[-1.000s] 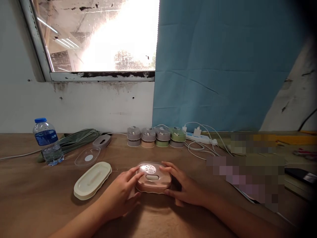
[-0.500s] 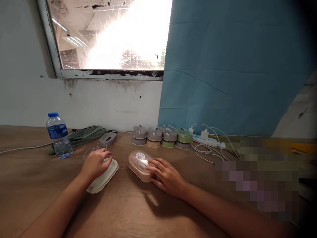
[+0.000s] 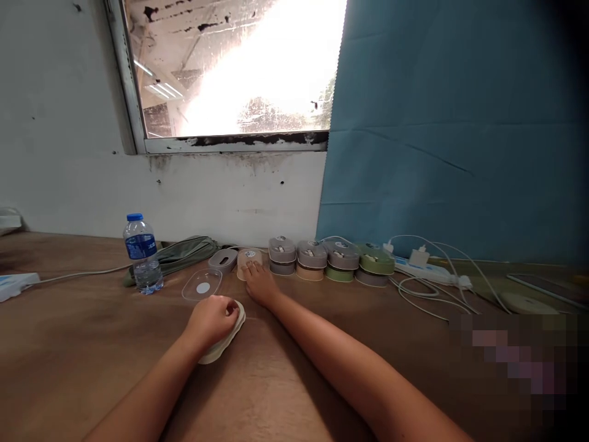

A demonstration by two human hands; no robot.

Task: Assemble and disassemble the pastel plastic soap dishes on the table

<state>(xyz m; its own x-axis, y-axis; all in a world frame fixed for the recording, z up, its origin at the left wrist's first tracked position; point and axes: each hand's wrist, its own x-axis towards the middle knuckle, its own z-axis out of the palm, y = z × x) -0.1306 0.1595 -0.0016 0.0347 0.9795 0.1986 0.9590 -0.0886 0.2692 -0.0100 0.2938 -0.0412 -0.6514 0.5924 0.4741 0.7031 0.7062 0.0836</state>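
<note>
My right hand (image 3: 261, 283) reaches to the back of the table, its fingers over the clear lid of a peach oval box (image 3: 249, 254); its thumb is hidden. The box stands at the left end of a row of similar boxes, beside a grey oval case (image 3: 223, 260) with a slot in its top. My left hand (image 3: 214, 319) is closed, fingers curled in, on a flat cream oval piece (image 3: 214, 352) with a wavy edge. What those fingers hold, if anything, is hidden. Just beyond lies a clear plastic lid (image 3: 192, 286) with a round white sticker.
Stacked oval boxes (image 3: 311, 255) in grey, peach and green line the wall. A water bottle (image 3: 142, 255) and a grey-green pouch (image 3: 186, 250) stand at left. White cables (image 3: 423, 291) and a power strip (image 3: 426, 271) lie at right. One area at lower right is pixelated.
My right hand has moved the peach box from mid-table back to the left end of the row. My left hand has lowered onto the cream piece and curled its fingers. The view has turned left.
</note>
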